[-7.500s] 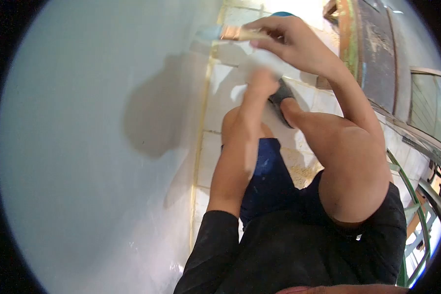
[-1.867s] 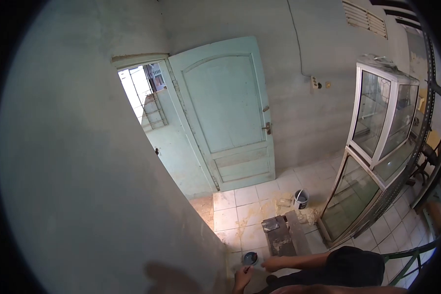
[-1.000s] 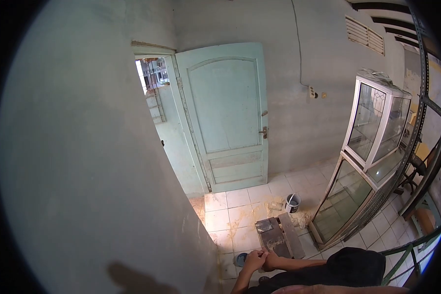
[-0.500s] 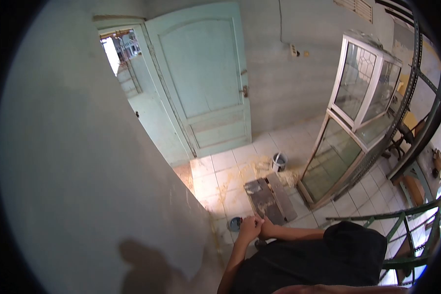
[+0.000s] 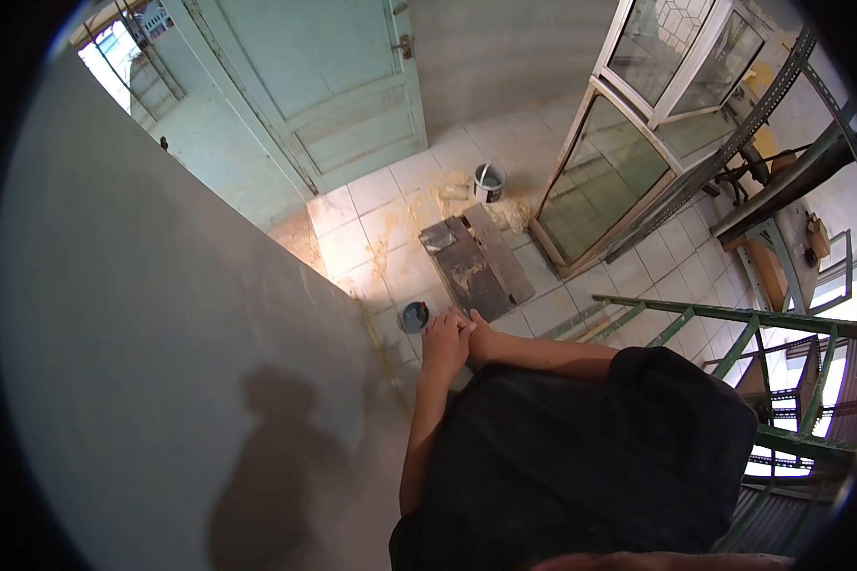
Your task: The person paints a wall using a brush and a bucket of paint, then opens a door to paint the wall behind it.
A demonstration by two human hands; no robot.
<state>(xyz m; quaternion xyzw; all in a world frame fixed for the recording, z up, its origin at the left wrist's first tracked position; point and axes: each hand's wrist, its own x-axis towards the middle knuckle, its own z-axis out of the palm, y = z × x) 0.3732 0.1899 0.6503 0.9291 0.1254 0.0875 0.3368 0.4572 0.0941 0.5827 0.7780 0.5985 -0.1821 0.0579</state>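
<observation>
Both hands meet in front of my body at the lower middle. My left hand has its fingers bent over towards the other hand and touching it. Closed fingers also show on my right hand; whether anything small lies between the two hands is too hidden to tell. Just beyond my left hand, a round blue container with dark contents and a small reddish thing inside stands on the tiles. Beyond my right hand lies a dark, stained wooden board.
A grey wall rises along the left. Ahead are a pale green door, a bucket and yellowish debris on the floor tiles. A glass cabinet and green metal frame stand on the right.
Earlier, my right hand held a brush near the wall; no brush shows in my hands now. The hands have come together, and the view has tilted down from the door towards the floor.
</observation>
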